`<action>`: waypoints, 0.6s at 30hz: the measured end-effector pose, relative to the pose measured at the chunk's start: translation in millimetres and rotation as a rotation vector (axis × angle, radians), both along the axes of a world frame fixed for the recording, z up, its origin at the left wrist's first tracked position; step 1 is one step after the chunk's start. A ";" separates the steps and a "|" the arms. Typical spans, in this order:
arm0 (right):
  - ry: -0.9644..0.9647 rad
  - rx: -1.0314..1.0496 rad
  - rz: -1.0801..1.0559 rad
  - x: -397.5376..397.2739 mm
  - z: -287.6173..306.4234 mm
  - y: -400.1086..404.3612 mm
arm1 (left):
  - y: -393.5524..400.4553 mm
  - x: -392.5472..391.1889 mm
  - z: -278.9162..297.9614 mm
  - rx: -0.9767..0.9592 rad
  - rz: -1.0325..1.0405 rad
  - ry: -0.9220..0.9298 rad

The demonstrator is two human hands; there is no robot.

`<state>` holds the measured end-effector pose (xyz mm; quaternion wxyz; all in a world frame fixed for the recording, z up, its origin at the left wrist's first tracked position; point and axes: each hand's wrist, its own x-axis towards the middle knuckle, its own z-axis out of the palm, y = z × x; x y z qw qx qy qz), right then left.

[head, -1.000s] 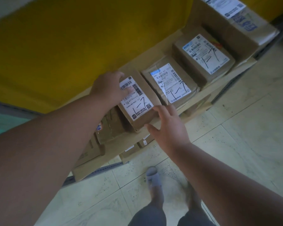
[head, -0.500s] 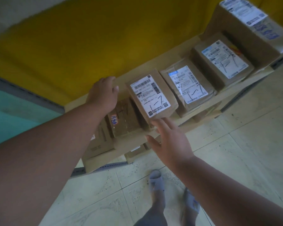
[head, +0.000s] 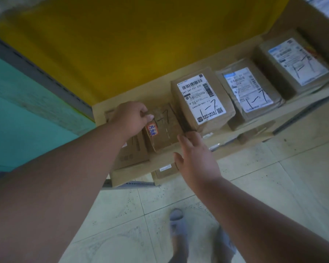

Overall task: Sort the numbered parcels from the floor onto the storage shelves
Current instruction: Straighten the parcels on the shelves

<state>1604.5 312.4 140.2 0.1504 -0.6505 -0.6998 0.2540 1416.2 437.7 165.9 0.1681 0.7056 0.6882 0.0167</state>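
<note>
A row of brown parcels sits on a cardboard-lined shelf (head: 198, 152). The parcel with a white label marked "1-7" (head: 202, 99) stands in the middle. Left of it lies a smaller taped parcel (head: 164, 130) with "1-7" in pen and an orange sticker. My left hand (head: 130, 117) grips that small parcel's top left corner, fingers curled over its edge. My right hand (head: 195, 158) hovers with straight fingers at the shelf's front edge, fingertips near the small parcel's right corner and the labelled parcel's base. Two more labelled parcels (head: 249, 92) (head: 294, 63) sit to the right.
A flat brown box (head: 131, 150) lies under my left wrist. More boxes (head: 165, 169) sit on a lower level. A yellow wall (head: 141, 44) backs the shelf, with a teal panel (head: 17, 120) at the left. My feet in slippers (head: 177, 221) stand on pale floor tiles.
My left hand left the labelled "1-7" parcel, moved left and took hold of the smaller taped parcel's corner. My right hand stayed at the shelf's front edge. The view shifted left.
</note>
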 end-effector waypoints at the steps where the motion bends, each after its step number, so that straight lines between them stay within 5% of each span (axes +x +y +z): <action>1: -0.010 0.008 -0.016 -2.0 1.0 -0.7 | -2.2 -2.7 -0.1 -0.004 -0.004 0.001; 18: -0.031 0.053 -0.147 -22.0 -1.4 -14.7 | -16.9 -10.7 -8.8 -0.005 0.002 -0.152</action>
